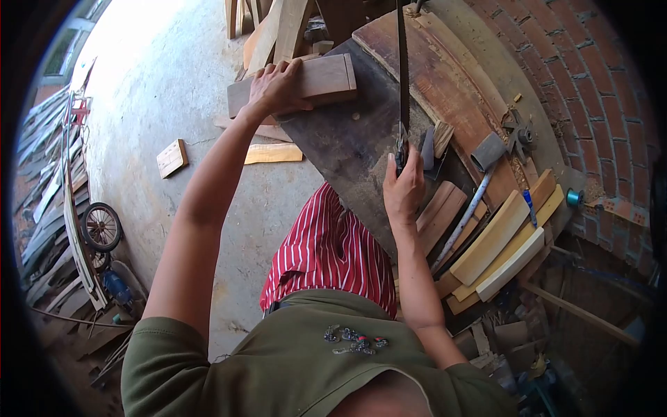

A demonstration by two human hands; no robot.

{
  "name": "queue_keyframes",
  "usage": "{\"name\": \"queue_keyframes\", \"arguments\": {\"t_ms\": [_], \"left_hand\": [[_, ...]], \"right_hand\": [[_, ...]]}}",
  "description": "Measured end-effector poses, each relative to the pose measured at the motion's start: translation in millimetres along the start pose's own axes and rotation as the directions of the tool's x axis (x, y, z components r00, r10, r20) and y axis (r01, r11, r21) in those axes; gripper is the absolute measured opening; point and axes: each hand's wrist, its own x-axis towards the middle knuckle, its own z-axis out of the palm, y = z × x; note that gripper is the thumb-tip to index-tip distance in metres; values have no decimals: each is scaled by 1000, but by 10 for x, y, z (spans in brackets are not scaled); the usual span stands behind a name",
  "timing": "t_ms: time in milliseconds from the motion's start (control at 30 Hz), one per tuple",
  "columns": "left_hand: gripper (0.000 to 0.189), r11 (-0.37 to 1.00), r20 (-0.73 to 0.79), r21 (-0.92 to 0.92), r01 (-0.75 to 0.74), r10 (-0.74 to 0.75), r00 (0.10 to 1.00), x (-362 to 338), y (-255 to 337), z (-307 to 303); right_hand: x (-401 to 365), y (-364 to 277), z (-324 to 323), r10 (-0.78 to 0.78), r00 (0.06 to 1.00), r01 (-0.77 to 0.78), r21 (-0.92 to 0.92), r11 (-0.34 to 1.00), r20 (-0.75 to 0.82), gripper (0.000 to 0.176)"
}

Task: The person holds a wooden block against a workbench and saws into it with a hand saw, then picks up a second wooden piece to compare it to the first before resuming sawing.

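Observation:
My left hand [278, 89] grips a thick wooden block [326, 78], fingers over its top edge and thumb along the near side. The block lies across the far left edge of the dark work surface [333, 139] and has a thin line near its right end. My right hand [405, 182] is closed round the dark handle of a saw [403, 76], whose long narrow blade points away from me, right of the block and apart from it. Just right of that hand are a grey wedge-like piece [427, 147] and a short wood offcut [442, 137].
A hammer [489, 151] with a pale handle lies at the right among curved boards [493, 236] and a blue marker [529, 207]. A brick wall [590, 90] bounds the right side. Wood pieces [171, 158] lie on the floor; a small wheel [101, 227] is far left.

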Motion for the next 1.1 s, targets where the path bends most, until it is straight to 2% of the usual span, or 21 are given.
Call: {"name": "queue_keyframes", "arguments": {"t_ms": [67, 133, 167, 233, 267, 333, 467, 500, 567, 633, 700, 767, 833, 867, 900, 967, 1033, 1100], "left_hand": [[110, 1000, -45, 1, -6, 6, 999, -40, 25, 25], [110, 1000, -63, 3, -18, 18, 998, -47, 16, 74], [110, 1000, -84, -4, -23, 23, 996, -40, 10, 89], [109, 1000, -7, 11, 0, 1, 1000, -37, 73, -10], [109, 1000, -22, 13, 2, -1, 1000, -25, 76, 21], [106, 997, 45, 71, 23, -27, 999, 25, 128, -5], [110, 995, 77, 103, 18, -26, 997, 122, 68, 63], [110, 994, 62, 106, 7, -14, 998, 116, 52, 81], [114, 997, 69, 64, 30, -35, 997, 116, 18, 122], [115, 994, 19, 101, 31, -33, 999, 59, 29, 134], [116, 989, -33, 141, 47, -42, 999, -4, 19, 206], [119, 999, -196, 45, 15, -6, 981, -49, -31, 366], [102, 999, -349, -20, -42, 32, 936, -297, 77, 396], [92, 992, -451, -42, -120, 88, 888, -468, 130, 401], [86, 994, -437, -41, -101, 73, 896, -680, 196, 370], [79, 987, -468, -54, -153, 110, 877, -1076, 209, 398], [71, 982, -441, -128, -140, 70, 895, -1477, 183, 439], [62, 965, -395, -261, -39, -70, 916, -1796, 99, 533]], "right_hand": [[-39, 39, 106, 4, 999, -6, -51, 999, -42, 45], [-27, 72, 182, 140, 990, -135, -97, 986, 37, 55], [-8, 84, 224, 156, 988, -152, -106, 983, 24, 55], [22, 160, 266, 83, 996, -69, -276, 959, 42, 63], [38, 175, 272, 71, 997, -63, -255, 965, 22, 64], [50, 151, 256, 62, 998, -64, -197, 978, -14, 63], [-42, 105, -195, -40, 993, 30, -96, 995, -110, 59], [-120, 138, -400, -7, 994, -8, -134, 991, -111, 58], [-322, 350, -739, 78, 969, -142, -268, 953, -236, 65], [-572, 681, -1092, 165, 910, -336, -441, 832, -380, 77], [-783, 961, -1352, 278, 822, -539, -523, 660, -496, 93], [-969, 1271, -1456, 478, 746, -666, -492, 561, -464, 103], [-1114, 1515, -1428, 507, 755, -655, -470, 592, -416, 105], [-1099, 1527, -1464, 537, 731, -683, -446, 579, -422, 104], [-1070, 1534, -1474, 564, 715, -699, -424, 576, -413, 103], [-1042, 1605, -1452, 515, 711, -679, -275, 681, -478, 101], [-841, 1139, -1575, 419, 797, -557, -260, 789, -435, 97], [-563, 714, -1593, 204, 938, -290, -311, 905, -281, 95]]}}
